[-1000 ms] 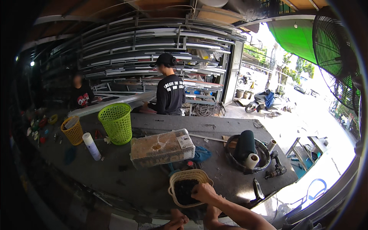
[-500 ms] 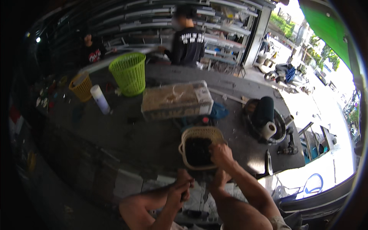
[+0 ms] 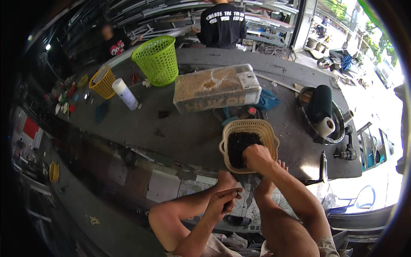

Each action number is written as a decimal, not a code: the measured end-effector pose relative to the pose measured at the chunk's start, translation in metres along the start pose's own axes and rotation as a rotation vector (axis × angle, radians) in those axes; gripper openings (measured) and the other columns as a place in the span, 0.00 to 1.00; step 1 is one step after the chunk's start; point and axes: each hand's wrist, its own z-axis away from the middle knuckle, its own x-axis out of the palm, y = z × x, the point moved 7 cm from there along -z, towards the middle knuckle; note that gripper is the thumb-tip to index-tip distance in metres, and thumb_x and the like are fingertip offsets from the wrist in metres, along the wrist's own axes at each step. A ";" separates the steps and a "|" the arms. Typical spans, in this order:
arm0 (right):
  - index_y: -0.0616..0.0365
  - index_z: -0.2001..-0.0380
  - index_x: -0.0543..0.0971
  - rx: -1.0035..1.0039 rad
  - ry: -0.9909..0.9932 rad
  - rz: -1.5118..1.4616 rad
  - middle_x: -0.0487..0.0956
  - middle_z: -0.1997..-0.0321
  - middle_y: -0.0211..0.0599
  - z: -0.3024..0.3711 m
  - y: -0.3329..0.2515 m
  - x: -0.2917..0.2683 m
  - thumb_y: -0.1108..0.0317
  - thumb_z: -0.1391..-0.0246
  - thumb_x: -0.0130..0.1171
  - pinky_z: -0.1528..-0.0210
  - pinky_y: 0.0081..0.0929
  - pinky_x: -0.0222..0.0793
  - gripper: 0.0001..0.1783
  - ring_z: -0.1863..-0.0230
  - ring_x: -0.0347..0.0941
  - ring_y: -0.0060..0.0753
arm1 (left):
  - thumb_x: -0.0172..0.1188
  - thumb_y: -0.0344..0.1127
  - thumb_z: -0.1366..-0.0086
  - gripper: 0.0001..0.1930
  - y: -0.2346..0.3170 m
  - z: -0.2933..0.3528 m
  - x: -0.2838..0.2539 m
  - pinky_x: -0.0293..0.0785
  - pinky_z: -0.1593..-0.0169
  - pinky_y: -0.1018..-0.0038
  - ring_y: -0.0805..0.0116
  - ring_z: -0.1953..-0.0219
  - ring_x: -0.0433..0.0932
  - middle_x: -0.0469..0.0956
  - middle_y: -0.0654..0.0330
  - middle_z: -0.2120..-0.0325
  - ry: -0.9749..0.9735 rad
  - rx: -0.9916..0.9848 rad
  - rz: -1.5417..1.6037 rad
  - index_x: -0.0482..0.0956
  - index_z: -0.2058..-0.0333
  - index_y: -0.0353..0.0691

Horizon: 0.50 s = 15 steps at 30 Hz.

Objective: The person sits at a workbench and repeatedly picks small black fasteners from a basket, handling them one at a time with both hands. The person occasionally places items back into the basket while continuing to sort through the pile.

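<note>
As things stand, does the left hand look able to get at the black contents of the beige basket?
Probably yes: the left hand is near the beige basket, and the left part of the black contents lies uncovered, though the right hand is in there too.

Bskt (image 3: 252, 125) is matt plastic, carton (image 3: 216, 88) glossy-wrapped cardbd.

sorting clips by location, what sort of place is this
Probably a metal or frame workshop open to the street: long bars are racked along the back, what looks like a power drill lies on the dark workbench, and a motorbike stands outside.
</note>
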 end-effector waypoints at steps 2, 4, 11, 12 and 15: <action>0.54 0.73 0.87 0.043 -0.051 0.086 0.85 0.71 0.52 -0.001 0.001 0.004 0.66 0.60 0.68 0.62 0.45 0.81 0.08 0.66 0.84 0.56 | 0.59 0.32 0.28 0.17 0.000 -0.002 0.001 0.56 0.80 0.82 0.81 0.84 0.64 0.83 0.53 0.62 -0.026 -0.015 0.009 0.79 0.44 0.31; 0.55 0.73 0.87 0.022 0.019 0.006 0.85 0.70 0.50 0.005 -0.001 -0.007 0.67 0.61 0.68 0.61 0.46 0.81 0.08 0.66 0.84 0.56 | 0.58 0.30 0.28 0.17 0.005 -0.002 0.001 0.56 0.80 0.82 0.81 0.84 0.65 0.84 0.53 0.62 -0.014 0.022 0.000 0.79 0.43 0.31; 0.58 0.68 0.86 0.132 0.275 -0.316 0.84 0.65 0.47 0.030 0.004 -0.044 0.62 0.49 0.70 0.59 0.46 0.78 0.11 0.62 0.83 0.54 | 0.59 0.29 0.29 0.16 0.006 0.001 0.000 0.58 0.81 0.80 0.79 0.85 0.66 0.85 0.50 0.60 -0.004 0.076 0.066 0.81 0.45 0.31; 0.58 0.67 0.85 0.143 0.362 -0.329 0.84 0.64 0.47 0.035 0.001 -0.050 0.62 0.48 0.69 0.59 0.47 0.77 0.11 0.62 0.83 0.54 | 0.59 0.28 0.29 0.16 0.005 0.001 -0.003 0.59 0.81 0.79 0.78 0.85 0.66 0.85 0.51 0.60 0.020 0.070 0.049 0.81 0.45 0.32; 0.58 0.62 0.85 0.028 0.473 -0.522 0.84 0.67 0.45 0.049 -0.015 -0.062 0.67 0.46 0.71 0.62 0.37 0.76 0.10 0.68 0.82 0.43 | 0.61 0.28 0.30 0.15 0.008 -0.004 -0.004 0.59 0.81 0.79 0.77 0.85 0.68 0.86 0.52 0.60 -0.017 0.139 0.097 0.82 0.46 0.35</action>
